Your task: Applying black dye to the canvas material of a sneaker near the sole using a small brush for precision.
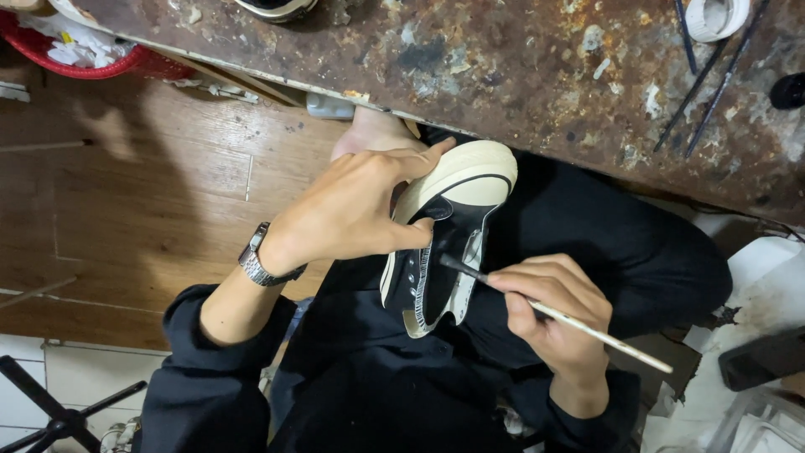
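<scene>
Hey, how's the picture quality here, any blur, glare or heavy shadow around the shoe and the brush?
Head view: the shoe and brush are sharp, no motion blur; the left hand casts a soft shadow on the wooden floor; the black clothing swallows detail; no glare; the bench edge bows slightly from the wide lens.

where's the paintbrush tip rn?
Head view, centre: the paintbrush, held in the right hand, has its tip at the black sneaker opening, beside the left hand thumb.

A workshop: above the left hand [352, 210], a paint-spattered, rusty desk [503, 75] carries brushes [713, 80] and a small white pot [717, 17].
</scene>
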